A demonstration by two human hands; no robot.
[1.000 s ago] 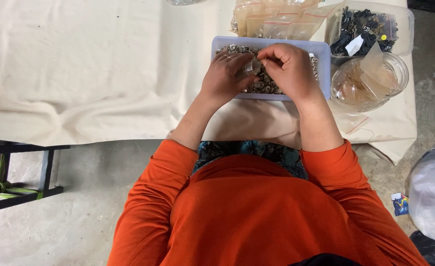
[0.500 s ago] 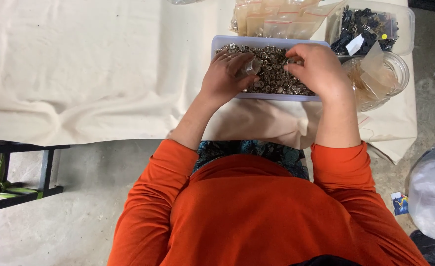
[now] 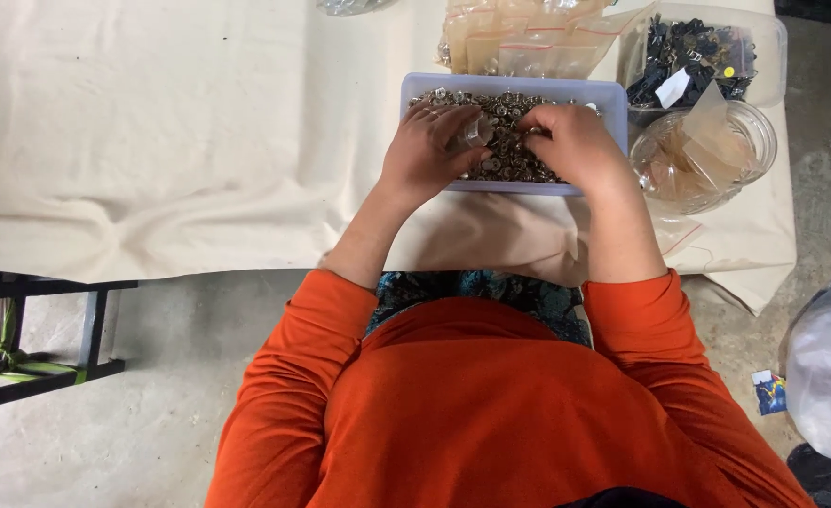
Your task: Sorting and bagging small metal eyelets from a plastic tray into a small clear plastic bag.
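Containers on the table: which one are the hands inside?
The pale blue rectangular tray of small metal pieces; both hands rest in it, unlike the round clear bowl beside it.

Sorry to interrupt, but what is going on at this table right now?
A person in an orange top has both hands in a shallow tray full of small metal pieces. The left hand holds a small clear bag, and the right hand rests on the pile. A stack of clear bags, a round clear container and a tub of dark parts sit nearby.

head view, straight down (close)
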